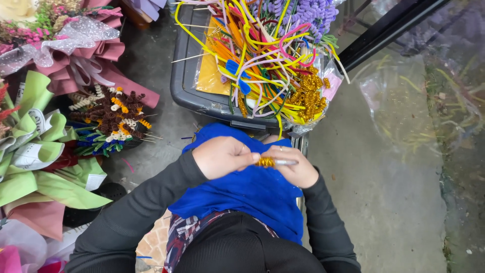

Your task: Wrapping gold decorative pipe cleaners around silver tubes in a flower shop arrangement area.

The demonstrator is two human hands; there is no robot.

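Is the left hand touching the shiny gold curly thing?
Touching. The head view shows the left hand with its fingertips pinching the gold coiled pipe cleaner, no gap between them.

Grey concrete floor (374,167), dark bin (184,76), wrapped bouquets (76,50), perhaps daylight.

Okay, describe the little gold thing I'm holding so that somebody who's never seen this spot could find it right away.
Start at the blue cloth on the lap, below the grey bin of coloured pipe cleaners. Above it, the left hand and right hand meet on a gold coil wound round a thin silver stick. It alone is in hand; the other gold coils lie heaped in the bin.
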